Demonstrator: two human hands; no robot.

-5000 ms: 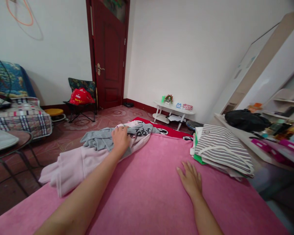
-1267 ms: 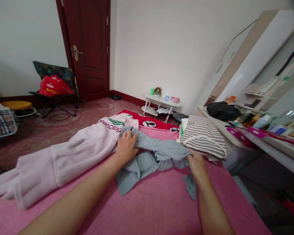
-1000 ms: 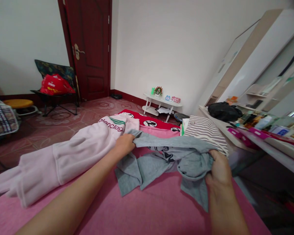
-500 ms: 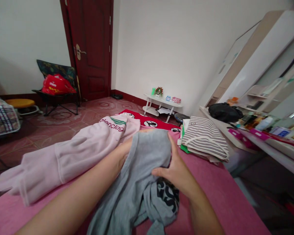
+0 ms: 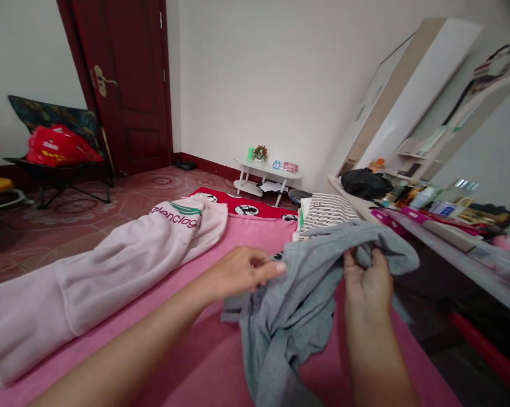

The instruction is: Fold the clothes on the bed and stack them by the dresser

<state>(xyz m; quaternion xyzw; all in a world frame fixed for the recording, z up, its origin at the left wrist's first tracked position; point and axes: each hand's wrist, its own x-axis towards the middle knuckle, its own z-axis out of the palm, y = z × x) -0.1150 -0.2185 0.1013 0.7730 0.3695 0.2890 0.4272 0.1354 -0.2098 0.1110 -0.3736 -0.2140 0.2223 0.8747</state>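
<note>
A crumpled grey T-shirt [image 5: 297, 299] hangs between my hands over the pink bed cover, its lower folds trailing towards me. My right hand [image 5: 368, 280] grips it from below, the fingers curled into the cloth, and a flap droops past them to the right. At the shirt's left edge my left hand [image 5: 246, 272] is closed in a pinch, with thumb and fingers at the fabric. Most of the shirt's dark print is hidden in the folds. To the left lies a pale pink sweatshirt [image 5: 123, 254] with lettering and green stripes, apart from both hands.
Folded clothes with a striped top [image 5: 327, 212] are stacked behind the grey shirt. A cluttered dressing table [image 5: 445, 249] runs along the right. Beyond the bed [image 5: 187, 333] stand a small white table [image 5: 266, 167] and a folding chair with a red bag [image 5: 60, 146].
The grey shirt has moved up and right, now partly in front of the striped stack. My right hand has turned palm up beneath the cloth; my left has come out to its edge. The view swung right.
</note>
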